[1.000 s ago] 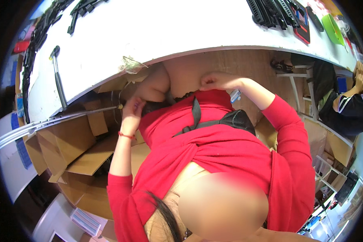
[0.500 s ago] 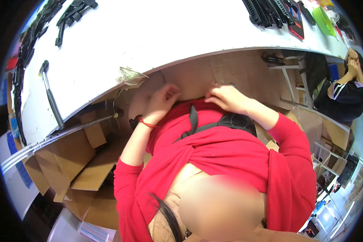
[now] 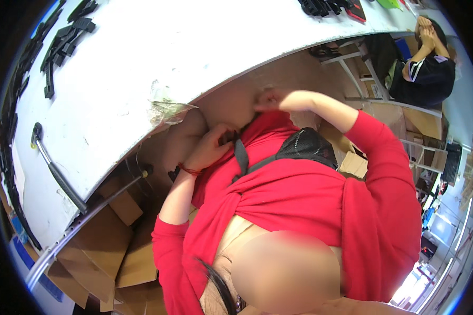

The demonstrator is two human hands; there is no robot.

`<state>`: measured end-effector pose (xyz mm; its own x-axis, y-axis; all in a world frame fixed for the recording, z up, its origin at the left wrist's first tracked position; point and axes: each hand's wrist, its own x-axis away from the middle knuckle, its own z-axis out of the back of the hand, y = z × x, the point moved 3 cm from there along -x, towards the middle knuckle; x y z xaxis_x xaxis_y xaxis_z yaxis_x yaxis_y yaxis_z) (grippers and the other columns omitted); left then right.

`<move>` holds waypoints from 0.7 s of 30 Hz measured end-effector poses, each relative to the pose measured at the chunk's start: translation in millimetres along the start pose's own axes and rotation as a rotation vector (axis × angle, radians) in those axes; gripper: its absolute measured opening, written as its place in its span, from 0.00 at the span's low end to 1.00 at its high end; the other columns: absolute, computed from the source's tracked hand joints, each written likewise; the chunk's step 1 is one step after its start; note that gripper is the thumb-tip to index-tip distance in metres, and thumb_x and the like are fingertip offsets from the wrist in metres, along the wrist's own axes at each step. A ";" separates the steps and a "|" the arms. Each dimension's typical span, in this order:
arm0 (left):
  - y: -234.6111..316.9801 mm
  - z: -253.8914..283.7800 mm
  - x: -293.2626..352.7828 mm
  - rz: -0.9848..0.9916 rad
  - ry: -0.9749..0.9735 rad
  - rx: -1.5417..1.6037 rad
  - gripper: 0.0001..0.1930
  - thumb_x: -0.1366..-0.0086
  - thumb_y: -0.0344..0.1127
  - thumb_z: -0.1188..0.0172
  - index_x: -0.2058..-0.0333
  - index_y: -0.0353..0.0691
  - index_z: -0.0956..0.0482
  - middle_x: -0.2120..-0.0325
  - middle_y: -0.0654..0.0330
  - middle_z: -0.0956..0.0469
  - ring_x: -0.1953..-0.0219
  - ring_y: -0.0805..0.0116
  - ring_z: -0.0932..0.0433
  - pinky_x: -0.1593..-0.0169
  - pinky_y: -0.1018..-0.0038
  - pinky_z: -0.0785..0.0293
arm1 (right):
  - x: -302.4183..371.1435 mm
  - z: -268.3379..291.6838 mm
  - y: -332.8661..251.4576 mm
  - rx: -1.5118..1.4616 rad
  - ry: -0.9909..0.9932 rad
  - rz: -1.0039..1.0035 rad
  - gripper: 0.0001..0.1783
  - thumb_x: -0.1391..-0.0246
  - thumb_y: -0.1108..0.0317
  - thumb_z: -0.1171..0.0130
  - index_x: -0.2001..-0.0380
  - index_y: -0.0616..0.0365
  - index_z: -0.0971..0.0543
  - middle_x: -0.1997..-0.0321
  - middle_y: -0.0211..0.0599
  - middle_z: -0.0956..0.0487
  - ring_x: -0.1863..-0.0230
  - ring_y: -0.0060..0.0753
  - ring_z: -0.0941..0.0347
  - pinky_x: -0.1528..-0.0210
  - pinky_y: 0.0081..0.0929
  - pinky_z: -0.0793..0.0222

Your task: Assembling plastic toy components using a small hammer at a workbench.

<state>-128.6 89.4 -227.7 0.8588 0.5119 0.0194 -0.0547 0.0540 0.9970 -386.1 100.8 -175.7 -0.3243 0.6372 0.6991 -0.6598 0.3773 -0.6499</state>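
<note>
My left hand (image 3: pixel 211 149), with a red cord at its wrist, rests against the lower edge of my red top (image 3: pixel 294 194). Its fingers are curled beside a black strap (image 3: pixel 240 156), and what they hold is hidden. Farther out and to the right, my right hand (image 3: pixel 272 100) is closed at the hem, where the red cloth is drawn away from my body; motion smears its fingertips. A black mesh pouch (image 3: pixel 307 147) lies on the strap at my waist.
A white table (image 3: pixel 115 79) curves ahead, bearing a ratchet wrench (image 3: pixel 58 168), black plastic parts (image 3: pixel 63 47) and a crumpled clear plastic bag (image 3: pixel 168 111) at its edge. Cardboard boxes (image 3: pixel 97 231) stand below left. Another person (image 3: pixel 425 73) sits at the far right.
My right hand has moved outward and a little left, and the red cloth stretches out with it. My left hand has shifted slightly down toward the strap. The whole view has turned.
</note>
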 end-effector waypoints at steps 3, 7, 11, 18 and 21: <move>4.7 -10.4 -11.6 0.186 0.224 0.252 0.11 0.40 0.32 0.35 0.60 0.36 0.23 0.73 0.64 0.28 0.72 0.76 0.29 0.66 0.79 0.31 | -22.6 8.9 -33.1 0.010 0.266 -0.018 0.32 0.42 0.39 0.43 0.53 0.58 0.21 0.54 0.37 0.21 0.52 0.30 0.30 0.45 0.29 0.35; 26.5 8.1 -35.5 0.228 0.081 -0.112 0.12 0.36 0.39 0.35 0.59 0.39 0.24 0.81 0.71 0.33 0.79 0.81 0.35 0.75 0.80 0.38 | -42.5 4.1 -60.0 -0.122 0.098 0.024 0.34 0.43 0.37 0.45 0.50 0.57 0.21 0.54 0.41 0.21 0.52 0.36 0.28 0.45 0.27 0.35; -10.0 25.5 -26.3 0.439 -0.015 0.470 0.11 0.33 0.43 0.38 0.61 0.43 0.24 0.83 0.73 0.35 0.85 0.84 0.41 0.81 0.81 0.48 | -56.3 -0.2 -62.8 0.392 -0.017 0.070 0.28 0.43 0.42 0.41 0.58 0.58 0.20 0.68 0.41 0.22 0.64 0.34 0.29 0.56 0.29 0.31; -27.4 30.9 -22.1 0.325 0.138 0.667 0.13 0.31 0.46 0.42 0.64 0.42 0.24 0.83 0.71 0.34 0.86 0.82 0.40 0.83 0.81 0.47 | -40.2 8.7 -58.8 0.630 -0.097 0.269 0.24 0.42 0.46 0.41 0.61 0.59 0.20 0.68 0.46 0.21 0.64 0.41 0.25 0.58 0.35 0.31; -36.2 29.4 -17.3 0.031 0.168 0.396 0.12 0.32 0.46 0.41 0.64 0.42 0.24 0.82 0.71 0.34 0.84 0.82 0.39 0.81 0.80 0.44 | -48.0 12.6 -54.1 0.583 -0.147 0.068 0.24 0.42 0.46 0.41 0.59 0.58 0.19 0.64 0.47 0.19 0.59 0.42 0.24 0.53 0.36 0.31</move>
<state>-126.5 53.3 -261.9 0.7631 0.6424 0.0703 0.1487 -0.2804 0.9483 -343.4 41.3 -170.3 -0.4414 0.5320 0.7226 -0.8837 -0.1181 -0.4529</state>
